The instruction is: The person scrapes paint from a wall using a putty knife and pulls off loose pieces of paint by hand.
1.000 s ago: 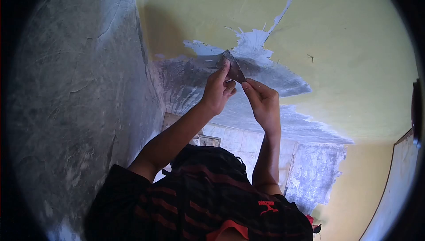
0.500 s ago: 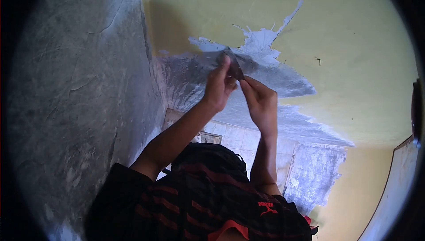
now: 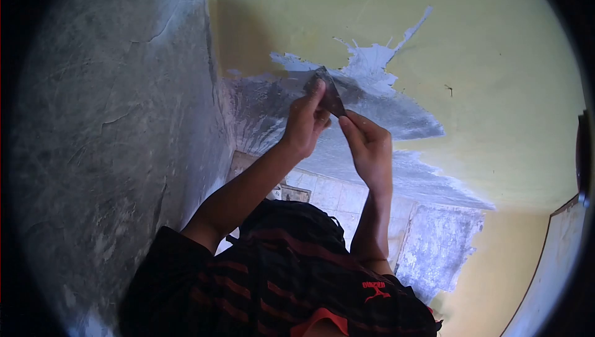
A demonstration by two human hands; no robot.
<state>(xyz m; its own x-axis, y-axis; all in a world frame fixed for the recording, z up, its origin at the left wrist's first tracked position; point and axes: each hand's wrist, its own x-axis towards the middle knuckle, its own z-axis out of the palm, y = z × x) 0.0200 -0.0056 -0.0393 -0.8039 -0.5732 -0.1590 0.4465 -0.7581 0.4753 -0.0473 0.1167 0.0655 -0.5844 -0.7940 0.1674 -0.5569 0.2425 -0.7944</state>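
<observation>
Left hand (image 3: 302, 123), fingers curled, has its thumb on the dark flat piece (image 3: 333, 98); I see its long axis slant down rightward to my right hand (image 3: 374, 151), pinching the lower corner.

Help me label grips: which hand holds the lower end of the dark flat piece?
The right hand, pinching the dark piece between thumb and finger. The left hand sits higher in view, its thumb near the piece's upper corner.
</observation>
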